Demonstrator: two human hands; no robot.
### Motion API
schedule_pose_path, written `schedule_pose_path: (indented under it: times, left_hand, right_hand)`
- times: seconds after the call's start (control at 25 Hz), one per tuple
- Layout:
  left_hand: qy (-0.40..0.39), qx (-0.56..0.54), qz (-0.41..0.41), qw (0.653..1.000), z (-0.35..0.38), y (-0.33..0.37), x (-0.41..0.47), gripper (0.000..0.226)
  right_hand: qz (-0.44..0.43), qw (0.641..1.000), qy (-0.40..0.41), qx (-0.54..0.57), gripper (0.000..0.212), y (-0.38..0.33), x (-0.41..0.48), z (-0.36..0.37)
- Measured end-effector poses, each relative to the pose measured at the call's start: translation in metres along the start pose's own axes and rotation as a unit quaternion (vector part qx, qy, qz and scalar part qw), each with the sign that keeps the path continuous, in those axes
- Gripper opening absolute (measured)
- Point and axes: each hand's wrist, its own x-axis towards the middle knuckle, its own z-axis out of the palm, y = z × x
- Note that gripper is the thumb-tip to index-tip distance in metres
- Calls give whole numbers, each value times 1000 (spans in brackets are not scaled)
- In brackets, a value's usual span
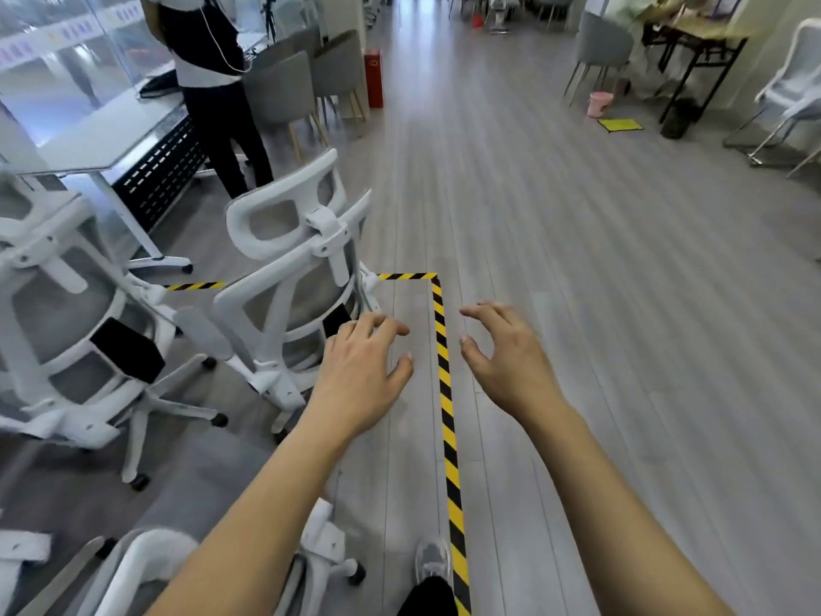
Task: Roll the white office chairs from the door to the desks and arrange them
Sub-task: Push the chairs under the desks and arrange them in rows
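A white mesh-backed office chair (288, 277) stands left of centre with its back toward me, facing a white desk (102, 140). A second white chair (75, 331) stands to its left, and part of a third (146, 566) shows at the bottom left under my left forearm. My left hand (362, 371) hovers over the floor just right of the nearest chair's back, fingers spread, holding nothing. My right hand (506, 353) is stretched out beside it over the floor, fingers curled apart and empty. Neither hand touches a chair.
Yellow-black tape (446, 393) marks a corner on the grey plank floor. A person (213, 82) stands at the desk's far end. Grey chairs (311, 82) and a red box (374, 77) stand behind. A black table (697, 42), pink bin (599, 104) and white chairs (791, 91) line the right side.
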Motion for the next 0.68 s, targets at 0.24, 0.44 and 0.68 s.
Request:
schedule_pose_path:
  times: [0.24, 0.44, 0.68]
  left_hand:
    - [-9, -34, -12, 999, 58, -9, 159, 33]
    - [-10, -38, -22, 999, 85, -16, 285, 31]
    - [17, -11, -81, 997, 122, -50, 450, 30]
  right_hand:
    - [6, 999, -40, -32, 39, 63, 140, -3]
    - [7, 998, -52, -23, 38, 110, 269, 2]
    - [-44, 995, -86, 9, 37, 163, 461, 34]
